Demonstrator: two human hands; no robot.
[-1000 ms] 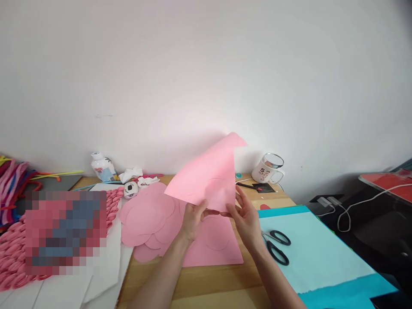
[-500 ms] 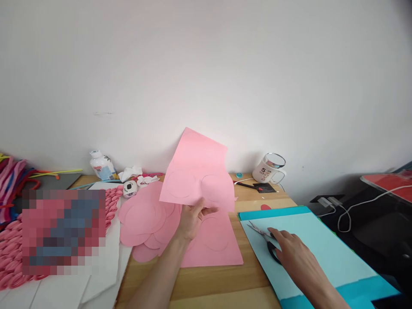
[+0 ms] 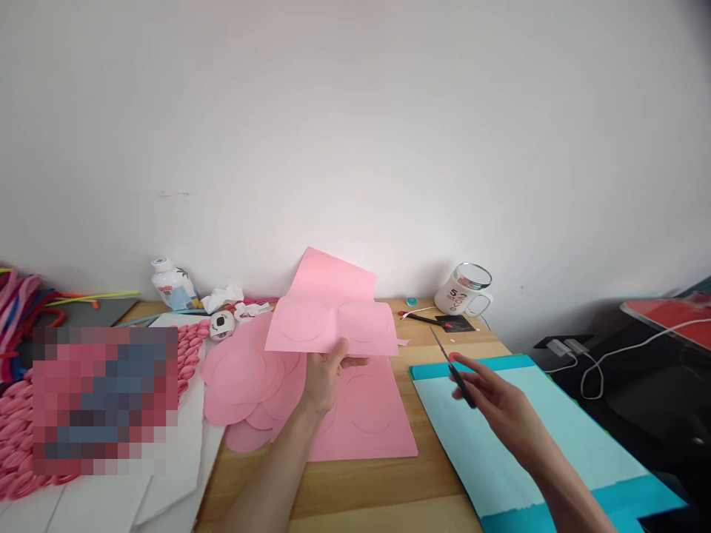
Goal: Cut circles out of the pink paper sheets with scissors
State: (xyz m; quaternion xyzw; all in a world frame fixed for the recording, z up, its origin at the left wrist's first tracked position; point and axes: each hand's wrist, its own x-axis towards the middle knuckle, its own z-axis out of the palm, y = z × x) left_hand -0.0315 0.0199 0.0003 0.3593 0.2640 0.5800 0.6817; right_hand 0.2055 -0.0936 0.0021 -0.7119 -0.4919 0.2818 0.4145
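My left hand point(image 3: 325, 377) pinches the near edge of a pink paper sheet point(image 3: 327, 314) with circles drawn on it, held up above the desk. My right hand point(image 3: 492, 400) grips black-handled scissors point(image 3: 452, 363), lifted off the light blue paper point(image 3: 516, 437), blades pointing up and to the left. Under the raised sheet lies another pink sheet point(image 3: 372, 426) and a pile of cut pink circles point(image 3: 247, 377).
A wooden desk point(image 3: 361, 488) stands against a white wall. At the back are a white mug point(image 3: 464, 292), a glue bottle point(image 3: 169, 285), a small punch point(image 3: 221, 324) and crumpled tissue. Pink woven material and pipe cleaners lie at the left, cables and a red item at the right.
My right hand left the pink sheet, reached to the scissors on the blue paper and lifted them. My left hand lowered and flattened the sheet.
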